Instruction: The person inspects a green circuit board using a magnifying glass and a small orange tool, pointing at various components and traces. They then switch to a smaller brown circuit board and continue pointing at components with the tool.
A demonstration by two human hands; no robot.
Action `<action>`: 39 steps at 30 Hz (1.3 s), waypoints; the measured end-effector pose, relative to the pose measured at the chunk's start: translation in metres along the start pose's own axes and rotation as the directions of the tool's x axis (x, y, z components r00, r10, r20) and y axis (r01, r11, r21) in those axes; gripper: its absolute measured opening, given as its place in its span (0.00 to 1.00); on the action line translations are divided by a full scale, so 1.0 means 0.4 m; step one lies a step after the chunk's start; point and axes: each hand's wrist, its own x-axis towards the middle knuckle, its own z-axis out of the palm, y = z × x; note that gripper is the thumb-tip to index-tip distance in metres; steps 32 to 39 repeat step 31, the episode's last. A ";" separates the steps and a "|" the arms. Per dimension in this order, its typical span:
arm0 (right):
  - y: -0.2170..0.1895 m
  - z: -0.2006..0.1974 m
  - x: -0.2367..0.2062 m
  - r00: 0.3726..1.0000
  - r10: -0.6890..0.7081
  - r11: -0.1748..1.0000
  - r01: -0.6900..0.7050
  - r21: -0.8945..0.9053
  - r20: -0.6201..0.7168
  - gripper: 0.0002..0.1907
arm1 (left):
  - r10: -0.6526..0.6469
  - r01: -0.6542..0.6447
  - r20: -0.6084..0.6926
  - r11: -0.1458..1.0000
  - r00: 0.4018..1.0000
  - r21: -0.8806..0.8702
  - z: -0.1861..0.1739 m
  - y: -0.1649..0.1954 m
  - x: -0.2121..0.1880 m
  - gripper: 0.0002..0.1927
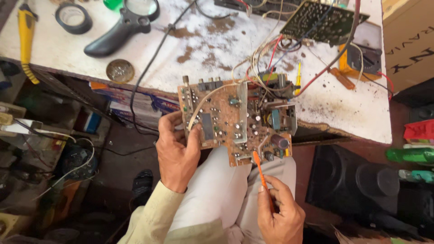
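Circuit board (237,122) sits tilted over my lap at the surface's (352,108) near edge, my left hand (177,153) closed on its left side. My right hand (280,214) pinches an orange probe (261,174), tip touching the board's lower edge; I judge I'm probing, so next calls for steady aim.

Small electronics repair workshop, cluttered. Worn white table (217,40) w/ brown stains & chipped paint carries a black-handled magnifying glass (122,25), roll of black insulating tape (73,18), round metal tin (120,70), dark green circuit board (323,20) w/ loose red, white & black wires (271,54), yellow multimeter (361,61), orange-handled screwdriver (341,78). Brown component-packed circuit board (235,122) at table edge. Black speaker box (352,180) on floor, cardboard box (409,40) at right.
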 end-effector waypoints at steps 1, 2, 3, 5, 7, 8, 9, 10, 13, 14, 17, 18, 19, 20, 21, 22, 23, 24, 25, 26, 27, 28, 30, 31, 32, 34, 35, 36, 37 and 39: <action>-0.002 -0.003 -0.004 0.999 0.052 0.999 -0.052 0.006 0.004 0.15 | -0.003 0.003 -0.001 1.000 1.000 0.003 0.002 -0.003 -0.001 0.21; -0.004 -0.004 -0.008 0.995 0.102 0.995 -0.102 0.013 0.007 0.17 | -0.005 0.005 -0.003 1.000 1.000 0.006 0.004 -0.006 -0.002 0.21; -0.007 -0.004 -0.014 0.988 0.153 0.988 -0.153 0.020 0.012 0.18 | -0.003 0.003 0.008 1.000 1.000 -0.010 0.003 -0.010 -0.007 0.22; -0.017 0.002 -0.030 0.991 0.134 0.991 -0.134 0.005 0.016 0.16 | 0.006 -0.005 0.029 0.999 1.000 -0.041 0.002 -0.019 -0.016 0.24; -0.026 0.012 -0.040 0.998 0.062 0.998 -0.063 0.032 0.028 0.15 | 0.020 -0.020 0.007 0.999 1.000 -0.025 0.004 -0.031 -0.031 0.28; -0.029 0.021 -0.043 0.999 0.001 0.998 -0.003 0.067 0.035 0.15 | 0.029 -0.029 -0.003 0.999 1.000 -0.017 0.005 -0.039 -0.040 0.30; -0.032 0.027 -0.045 0.997 -0.060 0.993 0.056 0.103 0.039 0.16 | -0.003 0.004 0.010 0.998 1.000 -0.068 0.007 -0.047 -0.050 0.30; -0.034 0.035 -0.045 0.998 -0.049 0.995 0.044 0.092 0.050 0.15 | -0.035 0.038 0.024 0.992 0.999 -0.119 0.008 -0.056 -0.060 0.30; -0.037 0.055 -0.040 0.997 -0.044 0.997 0.039 0.072 0.064 0.13 | -0.124 0.150 0.096 0.920 0.988 -0.363 0.018 -0.086 -0.087 0.26; -0.039 0.062 -0.035 0.996 -0.064 0.995 0.060 0.078 0.054 0.13 | -0.146 0.188 0.126 0.871 0.981 -0.454 0.022 -0.096 -0.093 0.24; -0.054 0.082 -0.023 0.996 -0.080 0.993 0.077 0.091 0.035 0.12 | -0.300 0.412 0.284 0.698 0.911 -0.586 0.033 -0.121 -0.119 0.19; -0.061 0.091 -0.018 0.996 -0.079 0.992 0.076 0.096 0.028 0.11 | -0.332 0.474 0.338 0.604 0.880 -0.641 0.040 -0.129 -0.126 0.18; -0.066 0.100 -0.013 0.991 -0.133 0.990 0.132 0.052 0.013 0.10 | -0.358 0.532 0.397 0.500 0.845 -0.683 0.050 -0.137 -0.134 0.18; -0.071 0.109 -0.007 0.983 -0.186 0.983 0.186 0.005 0.000 0.08 | -0.376 0.585 0.458 0.388 0.806 -0.712 0.062 -0.146 -0.141 0.18; -0.074 0.116 -0.005 0.971 -0.237 0.971 0.236 -0.044 -0.011 0.06 | -0.364 0.559 0.439 0.365 0.822 -0.744 0.076 -0.157 -0.146 0.16; -0.075 0.120 -0.005 0.972 -0.235 0.970 0.235 -0.063 0.000 0.04 | -0.354 0.533 0.420 0.341 0.836 -0.774 0.092 -0.168 -0.149 0.14; -0.077 0.124 -0.004 0.972 -0.234 0.969 0.234 -0.082 0.011 0.03 | -0.343 0.505 0.400 0.315 0.850 -0.803 0.103 -0.180 -0.151 0.13; -0.076 0.125 -0.004 0.972 -0.233 0.967 0.234 -0.102 0.023 0.01 | -0.366 0.502 0.380 0.335 0.849 -0.798 0.109 -0.191 -0.152 0.13; -0.077 0.121 -0.010 0.974 -0.227 0.968 0.229 -0.105 0.026 0.03 | -0.388 0.497 0.359 0.354 0.849 -0.792 0.111 -0.201 -0.152 0.13; -0.081 0.116 -0.021 0.975 -0.220 0.969 0.221 -0.107 0.027 0.05 | -0.410 0.494 0.337 0.376 0.848 -0.784 0.111 -0.210 -0.152 0.13; -0.084 0.113 -0.027 0.977 -0.210 0.971 0.212 -0.109 0.029 0.07 | -0.407 0.505 0.350 0.380 0.844 -0.775 0.111 -0.216 -0.157 0.14; -0.085 0.114 -0.024 0.972 -0.231 0.967 0.234 -0.101 0.035 0.07 | -0.402 0.514 0.362 0.385 0.841 -0.767 0.111 -0.219 -0.160 0.15; -0.084 0.115 -0.015 0.961 -0.271 0.958 0.275 -0.087 0.048 0.05 | -0.382 0.513 0.373 0.390 0.846 -0.765 0.113 -0.227 -0.166 0.16; -0.081 0.118 -0.008 0.965 -0.250 0.959 0.258 -0.119 0.077 0.04 | -0.367 0.504 0.372 0.390 0.853 -0.771 0.114 -0.231 -0.170 0.17; -0.081 0.118 -0.008 0.965 -0.250 0.959 0.258 -0.119 0.077 0.04 | -0.367 0.504 0.372 0.390 0.853 -0.771 0.114 -0.231 -0.170 0.17; -0.081 0.118 -0.008 0.965 -0.250 0.959 0.258 -0.119 0.077 0.04 | -0.367 0.504 0.372 0.390 0.853 -0.771 0.114 -0.231 -0.170 0.17; -0.081 0.118 -0.008 0.965 -0.250 0.959 0.258 -0.119 0.077 0.04 | -0.367 0.504 0.372 0.390 0.853 -0.771 0.114 -0.231 -0.170 0.17; -0.081 0.118 -0.008 0.965 -0.250 0.959 0.258 -0.119 0.077 0.04 | -0.367 0.504 0.372 0.390 0.853 -0.771 0.114 -0.231 -0.170 0.17; -0.081 0.118 -0.008 0.965 -0.250 0.959 0.258 -0.119 0.077 0.04 | -0.367 0.504 0.372 0.390 0.853 -0.771 0.114 -0.231 -0.170 0.17; -0.081 0.118 -0.008 0.965 -0.250 0.959 0.258 -0.119 0.077 0.04 | -0.367 0.504 0.372 0.390 0.853 -0.771 0.114 -0.231 -0.170 0.17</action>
